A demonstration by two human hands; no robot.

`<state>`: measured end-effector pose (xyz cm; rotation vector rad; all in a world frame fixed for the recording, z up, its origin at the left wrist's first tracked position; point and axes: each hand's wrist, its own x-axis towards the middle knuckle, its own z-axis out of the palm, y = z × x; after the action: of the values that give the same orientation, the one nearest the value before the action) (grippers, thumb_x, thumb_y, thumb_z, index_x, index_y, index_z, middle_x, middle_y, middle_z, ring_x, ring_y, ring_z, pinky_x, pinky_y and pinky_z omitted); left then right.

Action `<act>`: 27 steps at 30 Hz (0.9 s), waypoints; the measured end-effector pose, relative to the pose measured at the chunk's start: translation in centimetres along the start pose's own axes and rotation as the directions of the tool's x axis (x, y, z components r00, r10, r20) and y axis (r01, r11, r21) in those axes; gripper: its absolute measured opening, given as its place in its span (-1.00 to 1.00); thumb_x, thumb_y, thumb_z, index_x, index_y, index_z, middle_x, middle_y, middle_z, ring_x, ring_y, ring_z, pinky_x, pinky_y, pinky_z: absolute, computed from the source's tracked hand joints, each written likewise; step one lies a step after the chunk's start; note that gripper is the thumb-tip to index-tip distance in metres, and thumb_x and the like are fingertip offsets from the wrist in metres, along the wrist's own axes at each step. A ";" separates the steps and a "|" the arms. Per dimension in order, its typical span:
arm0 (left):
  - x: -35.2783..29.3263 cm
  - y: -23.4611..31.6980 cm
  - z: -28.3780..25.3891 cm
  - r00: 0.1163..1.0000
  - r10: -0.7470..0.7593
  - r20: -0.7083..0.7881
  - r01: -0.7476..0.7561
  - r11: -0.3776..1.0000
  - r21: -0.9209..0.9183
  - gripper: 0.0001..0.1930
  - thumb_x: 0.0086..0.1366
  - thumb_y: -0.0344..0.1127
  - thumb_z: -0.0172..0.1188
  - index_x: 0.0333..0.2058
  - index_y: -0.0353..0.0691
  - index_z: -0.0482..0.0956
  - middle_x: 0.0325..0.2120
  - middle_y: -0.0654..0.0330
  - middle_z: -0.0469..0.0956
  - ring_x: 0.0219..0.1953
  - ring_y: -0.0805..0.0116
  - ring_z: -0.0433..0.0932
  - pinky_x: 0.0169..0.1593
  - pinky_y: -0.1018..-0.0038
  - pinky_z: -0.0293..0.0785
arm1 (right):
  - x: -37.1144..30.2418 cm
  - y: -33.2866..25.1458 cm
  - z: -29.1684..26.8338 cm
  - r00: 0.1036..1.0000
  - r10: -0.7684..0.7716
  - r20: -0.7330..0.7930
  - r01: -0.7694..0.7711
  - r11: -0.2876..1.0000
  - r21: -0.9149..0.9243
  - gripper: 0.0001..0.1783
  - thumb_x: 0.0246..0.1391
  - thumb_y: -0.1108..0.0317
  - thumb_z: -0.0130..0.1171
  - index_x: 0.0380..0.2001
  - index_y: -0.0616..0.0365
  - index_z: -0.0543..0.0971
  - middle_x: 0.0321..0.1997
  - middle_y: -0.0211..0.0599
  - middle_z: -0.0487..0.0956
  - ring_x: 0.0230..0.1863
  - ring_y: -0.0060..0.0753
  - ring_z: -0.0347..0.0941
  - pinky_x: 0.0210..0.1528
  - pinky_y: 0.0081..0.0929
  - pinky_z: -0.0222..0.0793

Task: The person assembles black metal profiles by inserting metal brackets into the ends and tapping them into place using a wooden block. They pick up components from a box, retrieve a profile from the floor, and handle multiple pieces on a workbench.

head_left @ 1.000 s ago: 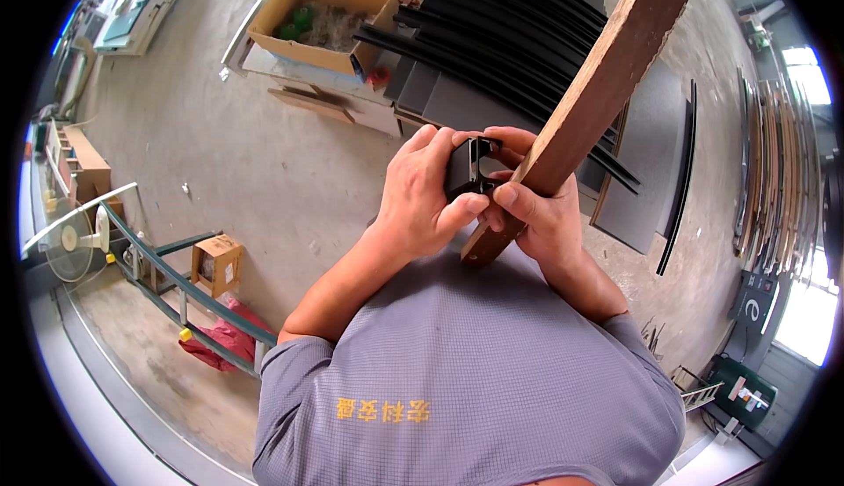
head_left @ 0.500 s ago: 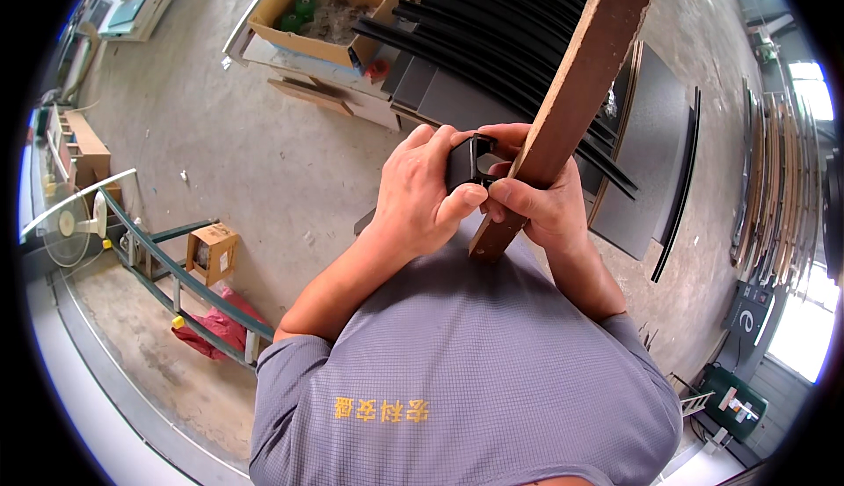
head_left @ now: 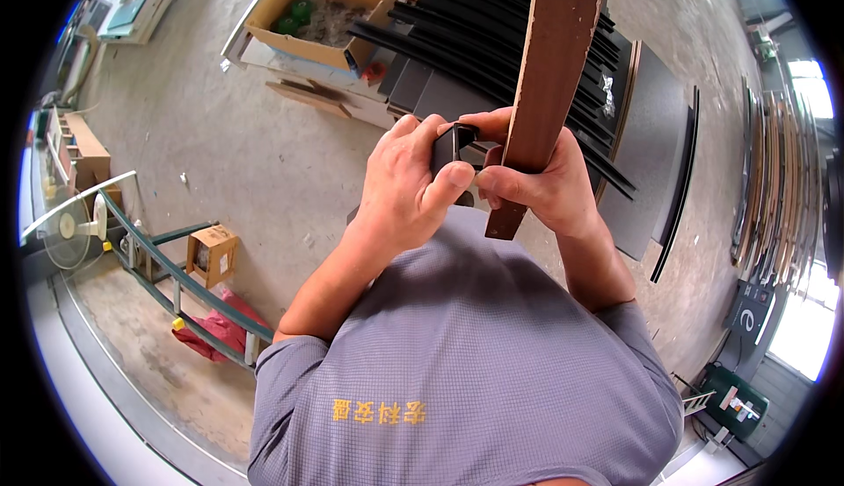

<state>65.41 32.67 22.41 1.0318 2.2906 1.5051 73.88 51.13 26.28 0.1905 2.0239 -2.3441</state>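
Observation:
My left hand is closed around a black profile with an open channel at its end, held in front of my chest. How far the profile runs beyond the hand is hidden. A long brown wooden strip with chipped edges stands nearly upright in my right hand, its lower end by my shirt. The right hand's fingers wrap the strip, and its fingertips reach the profile's open end. Profile and strip are side by side; I cannot tell whether they touch.
Ahead, several black strips lie across dark grey panels. Left of them, an open cardboard box rests on a low table. A green curved frame, small carton and fan stand at left; upright boards lean at right.
The wooden strip's upper end has swung left, so it stands more upright. Both hands have shifted slightly, the left one leftward with the black profile still in it.

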 end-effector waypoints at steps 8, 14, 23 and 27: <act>-0.3 -0.1 -0.2 0.999 0.008 -0.039 -0.006 0.999 0.037 -0.23 0.27 0.44 0.05 -0.24 -0.35 0.60 -0.44 0.05 0.50 -0.31 0.02 0.41 -0.16 0.17 0.43 | -0.2 0.1 0.5 0.999 -0.042 0.020 0.042 0.999 -0.002 -0.41 0.05 0.50 0.48 0.18 0.28 0.58 -0.45 -0.44 0.63 -0.46 -0.70 0.52 -0.35 -0.65 0.42; -0.5 -0.1 -0.4 0.999 -0.006 -0.037 0.007 0.999 0.032 -0.24 0.25 0.44 0.06 -0.30 -0.33 0.59 -0.49 0.03 0.49 -0.34 0.02 0.41 -0.19 0.16 0.43 | -0.3 0.8 0.6 0.999 -0.034 0.019 0.034 0.999 0.001 -0.43 0.05 0.49 0.49 0.16 0.29 0.59 -0.44 -0.45 0.63 -0.44 -0.71 0.51 -0.36 -0.65 0.40; -1.1 0.0 -0.9 0.998 -0.034 -0.052 0.039 0.995 0.092 -0.32 0.25 0.37 0.11 -0.40 -0.30 0.56 -0.55 0.03 0.47 -0.36 0.04 0.43 -0.23 0.17 0.42 | -0.2 0.7 -0.8 0.991 0.020 0.135 -0.011 0.998 -0.064 -0.47 0.14 0.49 0.41 0.19 0.27 0.54 -0.39 -0.44 0.61 -0.41 -0.70 0.49 -0.31 -0.63 0.43; -1.5 0.3 -1.5 0.996 -0.027 -0.087 0.038 0.991 0.131 -0.39 0.23 0.31 0.19 -0.41 -0.26 0.56 -0.59 0.08 0.47 -0.38 0.07 0.43 -0.24 0.19 0.43 | -2.2 2.2 -5.4 0.996 -0.050 0.079 0.061 0.988 -0.139 -0.67 0.31 0.49 0.24 0.11 0.25 0.50 -0.16 -0.35 0.60 -0.31 -0.68 0.50 -0.24 -0.61 0.47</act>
<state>65.83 30.69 23.13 0.9753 2.4840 1.4271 76.62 55.99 23.62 0.0401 2.1750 -2.1905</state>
